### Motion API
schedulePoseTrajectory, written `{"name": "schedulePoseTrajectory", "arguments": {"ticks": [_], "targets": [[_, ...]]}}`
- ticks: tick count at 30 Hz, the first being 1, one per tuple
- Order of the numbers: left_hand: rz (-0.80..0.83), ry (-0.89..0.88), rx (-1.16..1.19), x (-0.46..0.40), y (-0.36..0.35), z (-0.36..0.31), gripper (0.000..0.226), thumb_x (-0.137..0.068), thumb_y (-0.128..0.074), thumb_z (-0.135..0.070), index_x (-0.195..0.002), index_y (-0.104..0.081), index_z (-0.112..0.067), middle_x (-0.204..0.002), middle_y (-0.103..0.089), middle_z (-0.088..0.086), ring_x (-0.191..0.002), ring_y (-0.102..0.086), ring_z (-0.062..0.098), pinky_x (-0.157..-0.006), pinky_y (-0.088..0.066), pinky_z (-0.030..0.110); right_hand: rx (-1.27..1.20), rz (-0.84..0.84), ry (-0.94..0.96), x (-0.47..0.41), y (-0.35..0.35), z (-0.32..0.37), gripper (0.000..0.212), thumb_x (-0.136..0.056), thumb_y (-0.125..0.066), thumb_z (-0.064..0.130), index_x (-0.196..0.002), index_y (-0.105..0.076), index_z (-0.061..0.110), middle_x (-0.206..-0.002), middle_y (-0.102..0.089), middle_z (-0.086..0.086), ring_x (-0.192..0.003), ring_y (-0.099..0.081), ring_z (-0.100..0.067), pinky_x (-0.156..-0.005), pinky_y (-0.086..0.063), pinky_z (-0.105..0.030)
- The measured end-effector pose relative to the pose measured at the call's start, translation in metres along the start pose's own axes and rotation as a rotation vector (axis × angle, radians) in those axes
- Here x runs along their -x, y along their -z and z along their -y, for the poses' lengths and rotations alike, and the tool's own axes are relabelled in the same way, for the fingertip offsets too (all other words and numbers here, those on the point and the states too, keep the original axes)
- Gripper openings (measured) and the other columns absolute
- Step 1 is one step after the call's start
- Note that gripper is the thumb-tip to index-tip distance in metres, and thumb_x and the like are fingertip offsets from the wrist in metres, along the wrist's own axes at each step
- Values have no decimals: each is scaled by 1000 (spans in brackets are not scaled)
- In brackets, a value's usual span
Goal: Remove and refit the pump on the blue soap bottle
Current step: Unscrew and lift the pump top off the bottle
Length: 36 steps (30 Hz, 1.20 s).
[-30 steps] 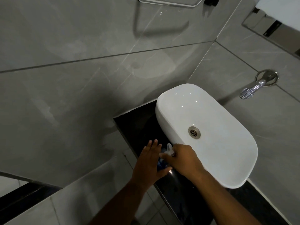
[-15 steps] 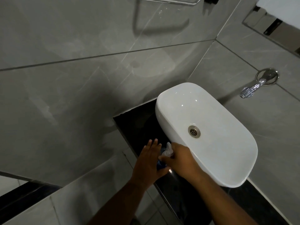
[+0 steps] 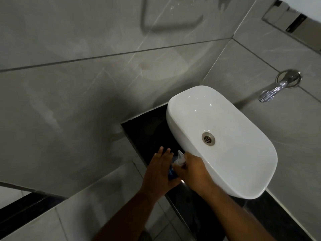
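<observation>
The blue soap bottle (image 3: 172, 173) stands on the black counter (image 3: 149, 136) just left of the white basin, mostly hidden between my hands. My left hand (image 3: 159, 173) wraps its left side, fingers stretched along it. My right hand (image 3: 192, 169) is closed around the neck of the clear pump (image 3: 179, 157), whose nozzle sticks up and away above my fingers. Whether the pump is seated on the bottle or lifted off is hidden.
A white oval basin (image 3: 243, 171) with a metal drain (image 3: 208, 138) fills the counter's right side, touching my right wrist. A chrome wall tap (image 3: 276, 87) juts out at the upper right. Grey tiled walls close in on the left and back.
Both hands stay on the bottle and pump in nearly the same place; my right hand has shifted slightly left over the pump.
</observation>
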<state>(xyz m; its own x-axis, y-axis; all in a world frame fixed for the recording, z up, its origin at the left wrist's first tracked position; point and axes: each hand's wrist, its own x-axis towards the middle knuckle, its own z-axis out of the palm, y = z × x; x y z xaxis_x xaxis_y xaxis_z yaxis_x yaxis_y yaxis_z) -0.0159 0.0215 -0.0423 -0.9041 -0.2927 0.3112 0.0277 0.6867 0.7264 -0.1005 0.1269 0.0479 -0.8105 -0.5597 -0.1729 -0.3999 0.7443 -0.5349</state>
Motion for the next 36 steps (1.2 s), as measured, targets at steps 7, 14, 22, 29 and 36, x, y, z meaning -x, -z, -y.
{"name": "schedulePoseTrajectory", "arguments": {"ticks": [7,14,22,29,36], "targets": [[17,63,0,-3,-5,2,89,-77,-57,-64,-143,-32,-10,-150,-37,10,-143,-16,27,-113,-24,51,-60,161,175,-3,24,2,12,-77,-75,21,-77,-64,15,-75,-66,-5,-70,-63,-16,-56,-50,-25],[-11,77,32,1,-7,2,88,-77,-58,-62,-143,-29,-13,-148,-39,11,-143,-16,28,-112,-23,52,23,202,181,-3,25,7,12,-84,-68,24,-81,-65,12,-75,-67,-4,-66,-64,-16,-59,-54,-33],[-6,54,39,-6,-7,1,87,-75,-62,-59,-140,-36,-9,-147,-41,12,-142,-17,32,-111,-25,57,6,42,-9,2,14,15,16,-86,-65,22,-91,-64,7,-85,-71,-11,-75,-69,-23,-70,-60,-43],[6,118,26,-3,-8,-2,87,-76,-59,-67,-142,-33,-16,-149,-39,8,-144,-14,26,-113,-24,54,60,142,28,2,45,22,25,-71,-74,47,-87,-64,30,-70,-64,6,-63,-62,-3,-50,-45,-18],[5,143,27,-6,-8,-1,93,-74,-63,-67,-143,-30,-14,-147,-42,9,-143,-18,26,-112,-25,54,224,267,170,-8,59,47,6,-87,-66,18,-85,-71,15,-95,-62,-5,-83,-62,-17,-68,-49,-24]]}}
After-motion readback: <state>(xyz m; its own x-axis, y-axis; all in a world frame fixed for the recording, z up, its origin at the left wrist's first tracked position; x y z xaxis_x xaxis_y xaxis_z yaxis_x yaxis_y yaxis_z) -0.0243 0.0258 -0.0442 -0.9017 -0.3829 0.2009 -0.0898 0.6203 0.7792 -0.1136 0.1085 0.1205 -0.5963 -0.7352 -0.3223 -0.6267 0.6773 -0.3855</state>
